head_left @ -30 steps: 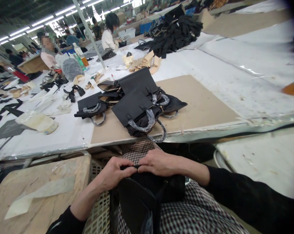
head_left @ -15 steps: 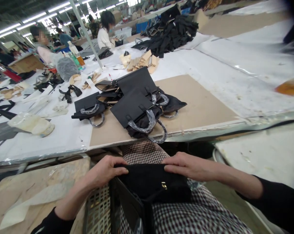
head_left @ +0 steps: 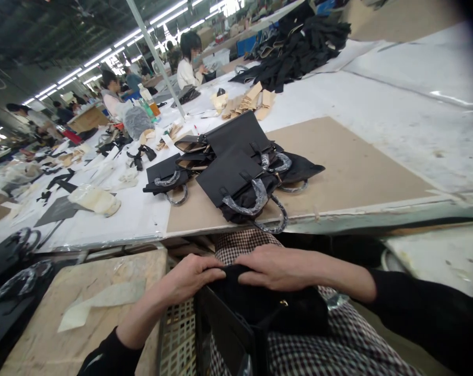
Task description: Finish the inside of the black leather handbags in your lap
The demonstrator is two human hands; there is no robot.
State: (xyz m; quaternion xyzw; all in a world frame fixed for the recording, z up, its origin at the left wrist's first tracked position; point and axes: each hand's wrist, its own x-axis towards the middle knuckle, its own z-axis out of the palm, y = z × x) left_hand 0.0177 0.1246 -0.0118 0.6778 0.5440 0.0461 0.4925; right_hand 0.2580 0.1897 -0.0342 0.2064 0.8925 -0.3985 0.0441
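Note:
A black handbag point(head_left: 295, 316) with a small gold clasp lies across my lap, on checkered cloth point(head_left: 295, 350). My left hand point(head_left: 195, 277) pinches its upper edge at the left corner, thumb and fingers closed on the black material. Close beside it, my right hand point(head_left: 273, 267) grips the same edge, its fingers bent over the fabric. The bag's stiff dark side panel point(head_left: 230, 318) hangs toward me. In front of me on the table, several black handbags point(head_left: 230, 175) with plastic-wrapped handles are piled on a brown board point(head_left: 338, 167).
A wooden board point(head_left: 103, 313) with a pale strip lies at my left, near more black bags point(head_left: 9, 277). A plastic crate point(head_left: 177, 334) stands below. Farther off are tan pieces point(head_left: 247, 102), a heap of black straps point(head_left: 299, 52), a metal pole point(head_left: 158, 57) and co-workers point(head_left: 189, 68).
My right hand has slid left along the bag's edge, closer to my left hand. The camera view has turned left, bringing the black bags at the far left into sight.

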